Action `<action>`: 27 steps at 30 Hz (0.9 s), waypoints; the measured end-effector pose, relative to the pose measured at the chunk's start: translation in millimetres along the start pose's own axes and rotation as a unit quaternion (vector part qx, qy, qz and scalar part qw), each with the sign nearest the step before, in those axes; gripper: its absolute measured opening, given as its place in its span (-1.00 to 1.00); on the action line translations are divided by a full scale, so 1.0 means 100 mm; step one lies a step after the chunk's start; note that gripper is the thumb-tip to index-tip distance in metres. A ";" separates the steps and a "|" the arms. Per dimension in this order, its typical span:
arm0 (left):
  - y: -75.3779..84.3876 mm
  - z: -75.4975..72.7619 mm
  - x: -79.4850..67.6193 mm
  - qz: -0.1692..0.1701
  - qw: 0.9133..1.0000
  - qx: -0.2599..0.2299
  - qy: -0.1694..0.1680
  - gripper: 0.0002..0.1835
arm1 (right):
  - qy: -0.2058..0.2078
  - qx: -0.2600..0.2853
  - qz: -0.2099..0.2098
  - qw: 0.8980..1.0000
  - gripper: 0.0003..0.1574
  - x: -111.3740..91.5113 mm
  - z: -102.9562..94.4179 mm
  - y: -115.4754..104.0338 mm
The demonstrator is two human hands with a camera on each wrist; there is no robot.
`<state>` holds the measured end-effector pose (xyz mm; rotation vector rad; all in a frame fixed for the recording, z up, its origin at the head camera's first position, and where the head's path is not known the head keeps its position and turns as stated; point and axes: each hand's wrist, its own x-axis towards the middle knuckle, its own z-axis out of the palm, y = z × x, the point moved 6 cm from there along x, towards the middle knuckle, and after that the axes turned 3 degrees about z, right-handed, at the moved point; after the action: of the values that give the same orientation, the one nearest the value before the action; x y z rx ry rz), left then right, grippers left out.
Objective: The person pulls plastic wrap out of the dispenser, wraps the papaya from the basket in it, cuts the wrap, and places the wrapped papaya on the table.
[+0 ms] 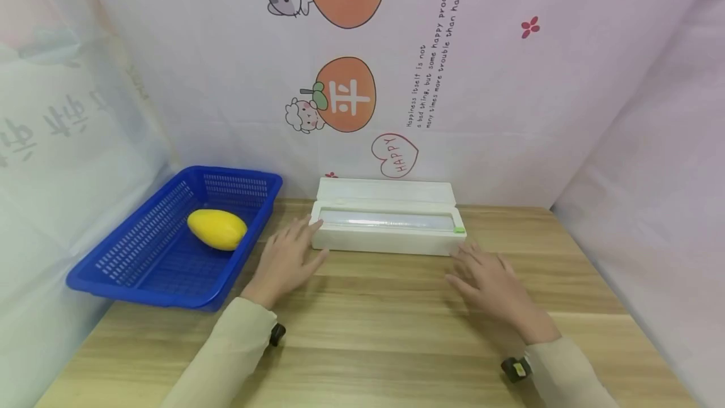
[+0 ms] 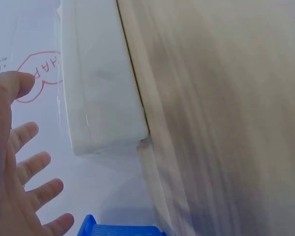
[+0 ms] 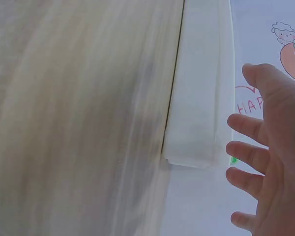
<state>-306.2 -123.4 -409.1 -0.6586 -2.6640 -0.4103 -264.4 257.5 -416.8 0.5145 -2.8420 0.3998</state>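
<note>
A long white box (image 1: pixel 389 241) stands on the wooden table against the back wall, its lid (image 1: pixel 385 191) raised. Inside lies a shiny roll of what looks like cling film (image 1: pixel 385 220). My left hand (image 1: pixel 286 260) is at the box's left end, fingers spread and relaxed, fingertips right by the corner. At the right end, my right hand (image 1: pixel 489 279) has its fingertips close to the front corner. Both wrist views show the fingers apart and holding nothing, beside the box's smooth front (image 2: pixel 101 73). A green tab (image 1: pixel 459 230) marks the right corner of the rim.
To the left sits a blue plastic basket (image 1: pixel 153 298) with a yellow mango-shaped fruit (image 1: pixel 218 229) in it. White printed sheeting (image 1: pixel 481 143) hangs behind and on both sides. The wooden table (image 1: pixel 385 332) extends in front of the box.
</note>
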 end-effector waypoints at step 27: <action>-0.21 0.01 0.46 0.024 0.999 -0.047 0.013 -0.51 | 0.127 0.050 -0.038 0.990 -0.68 0.41 -0.24 0.08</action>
<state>-354.8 -123.3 -395.0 -0.7375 -2.6127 -0.5292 -300.4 259.8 -385.3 0.5461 -2.5609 0.5527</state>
